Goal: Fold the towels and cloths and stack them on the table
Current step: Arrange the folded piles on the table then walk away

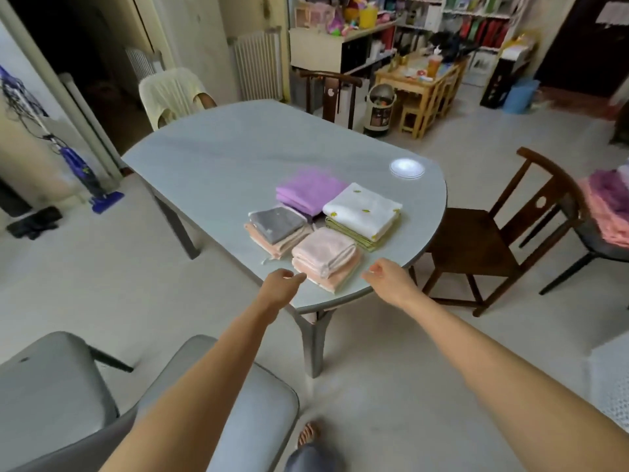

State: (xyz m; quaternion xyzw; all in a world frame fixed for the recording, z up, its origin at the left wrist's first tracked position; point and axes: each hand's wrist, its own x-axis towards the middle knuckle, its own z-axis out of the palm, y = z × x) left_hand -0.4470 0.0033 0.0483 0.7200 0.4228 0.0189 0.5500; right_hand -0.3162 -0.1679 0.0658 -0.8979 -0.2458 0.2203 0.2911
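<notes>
Folded cloths lie in small stacks near the front right end of the grey table (218, 172). A pale pink folded towel (323, 250) tops the nearest stack, by the table edge. Behind it sit a grey cloth on peach ones (277, 224), a purple towel (308, 192) and a white cloth with yellow prints over a green one (364, 211). My left hand (280, 284) hovers just left of the pink stack, fingers loosely curled, holding nothing. My right hand (386, 275) hovers just right of it, also loosely curled and empty.
A dark wooden chair (476, 240) stands right of the table; further right another chair carries unfolded pink and purple cloths (609, 206). A grey padded chair (61, 386) is at my lower left. A round light patch (406, 167) shows on the tabletop.
</notes>
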